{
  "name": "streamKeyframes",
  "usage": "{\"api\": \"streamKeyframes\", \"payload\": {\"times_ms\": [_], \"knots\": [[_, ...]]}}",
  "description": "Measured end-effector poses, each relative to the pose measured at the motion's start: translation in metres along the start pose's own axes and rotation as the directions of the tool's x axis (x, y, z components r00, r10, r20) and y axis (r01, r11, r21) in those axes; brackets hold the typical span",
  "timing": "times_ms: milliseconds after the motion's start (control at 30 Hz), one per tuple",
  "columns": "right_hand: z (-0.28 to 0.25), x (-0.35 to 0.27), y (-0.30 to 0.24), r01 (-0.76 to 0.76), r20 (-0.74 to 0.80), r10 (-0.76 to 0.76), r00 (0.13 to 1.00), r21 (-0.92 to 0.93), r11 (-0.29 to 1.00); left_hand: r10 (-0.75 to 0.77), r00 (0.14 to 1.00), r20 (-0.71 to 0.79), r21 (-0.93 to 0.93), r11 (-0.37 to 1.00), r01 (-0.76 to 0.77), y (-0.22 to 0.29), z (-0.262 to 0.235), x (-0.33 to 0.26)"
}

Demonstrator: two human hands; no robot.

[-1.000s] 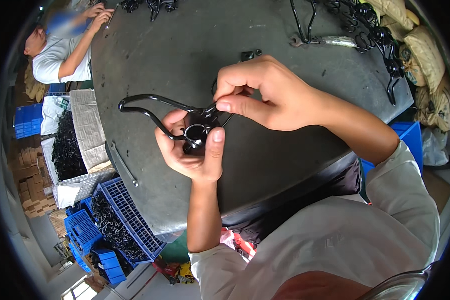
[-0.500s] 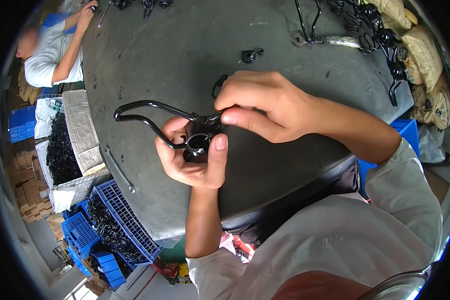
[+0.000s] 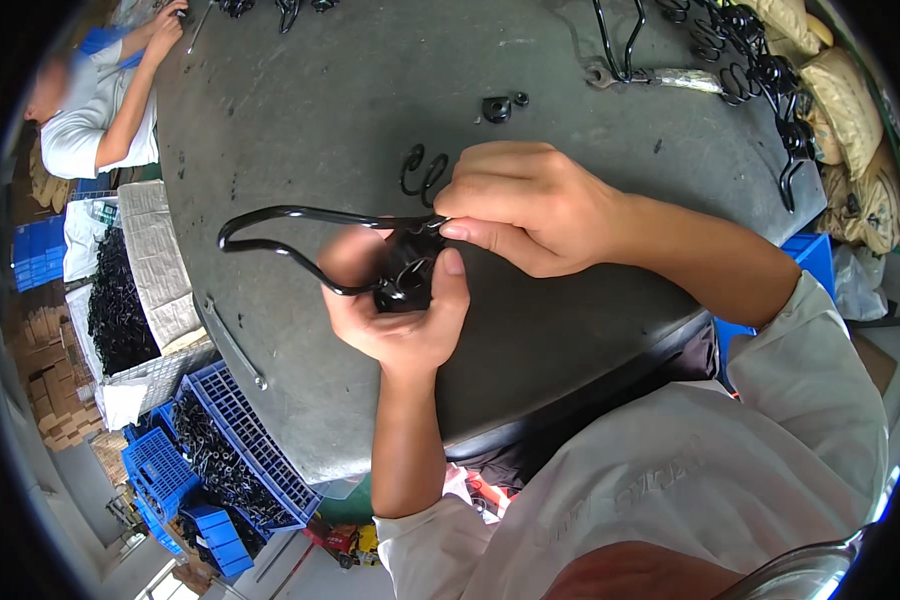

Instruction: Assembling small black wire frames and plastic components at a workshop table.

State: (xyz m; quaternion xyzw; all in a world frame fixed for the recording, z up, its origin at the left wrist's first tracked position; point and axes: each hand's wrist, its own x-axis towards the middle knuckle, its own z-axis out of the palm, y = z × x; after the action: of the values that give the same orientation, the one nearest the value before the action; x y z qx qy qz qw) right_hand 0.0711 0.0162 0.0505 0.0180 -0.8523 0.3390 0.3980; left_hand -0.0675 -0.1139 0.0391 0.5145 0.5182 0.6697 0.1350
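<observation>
My left hand (image 3: 405,335) is closed around a black fitting (image 3: 410,265), thumb on its near right side. A bent black wire loop (image 3: 290,212) runs out from this fitting to the left. My right hand (image 3: 535,210) is closed, thumb and forefinger pinching at the fitting's upper right edge. Its fingertips cover whatever small piece is between them. Just beyond them show black wire curls (image 3: 410,172); where they join is hidden. Farther off on the table lie a black cap-like part (image 3: 496,111) and a small black nut-like ring (image 3: 521,99).
A wrench (image 3: 235,345) lies at the dark table's (image 3: 320,120) left edge, another wrench (image 3: 660,79) at the back right near coiled black wire parts (image 3: 770,80). Blue crates (image 3: 240,420) of black parts stand lower left. Another person (image 3: 105,115) works at the far left.
The fitting has turned in my left hand, and its wire loop has shifted slightly left. More of the wire curls shows beside my right hand, which keeps its pinch.
</observation>
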Motion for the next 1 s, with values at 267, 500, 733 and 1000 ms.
{"api": "streamKeyframes", "payload": {"times_ms": [267, 500, 733, 1000], "knots": [[0.013, -0.005, -0.005, -0.020, -0.104, 0.023, 0.994, 0.034, 0.999, -0.040, 0.989, -0.141, -0.091, 0.996, 0.027, 0.001, 0.003, 0.004], [0.014, -0.005, -0.004, -0.001, -0.181, 0.011, 0.983, 0.057, 0.998, -0.009, 0.983, -0.183, -0.059, 0.998, -0.002, 0.003, 0.008, 0.004], [0.010, -0.002, -0.002, 0.042, -0.181, -0.040, 0.983, 0.010, 0.999, -0.018, 0.987, -0.158, -0.066, 0.998, 0.008, 0.001, 0.003, 0.003], [0.006, 0.003, 0.000, -0.003, -0.105, 0.004, 0.994, 0.014, 1.000, 0.004, 0.997, -0.080, -0.071, 0.997, -0.010, 0.001, 0.001, 0.001]]}}
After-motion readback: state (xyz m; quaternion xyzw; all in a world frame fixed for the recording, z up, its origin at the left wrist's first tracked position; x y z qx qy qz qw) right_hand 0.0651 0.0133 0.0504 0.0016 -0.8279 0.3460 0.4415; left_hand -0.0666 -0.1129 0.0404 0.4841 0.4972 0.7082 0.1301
